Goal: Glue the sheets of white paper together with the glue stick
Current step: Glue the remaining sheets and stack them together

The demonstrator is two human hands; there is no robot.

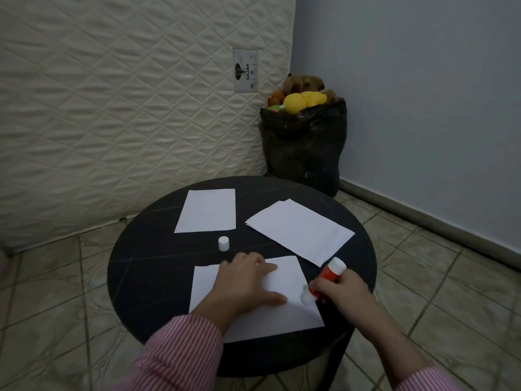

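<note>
While the left hand (pixel 248 280) lies flat with fingers spread wide, pinning the near sheet (pixel 282 314) to the tabletop (pixel 146 277), the right hand (pixel 341 292), fingers wrapped around the glue stick (pixel 327 276), rubs its tip along the sheet's 3 o'clock edge, its cap (pixel 223 243) parked upright at 12 o'clock.

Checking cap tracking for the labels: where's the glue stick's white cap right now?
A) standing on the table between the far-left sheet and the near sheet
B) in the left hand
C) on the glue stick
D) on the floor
A: the white cap stands alone on the table, just beyond the left hand, while the right hand presses the uncapped glue stick to the near sheet.
</note>
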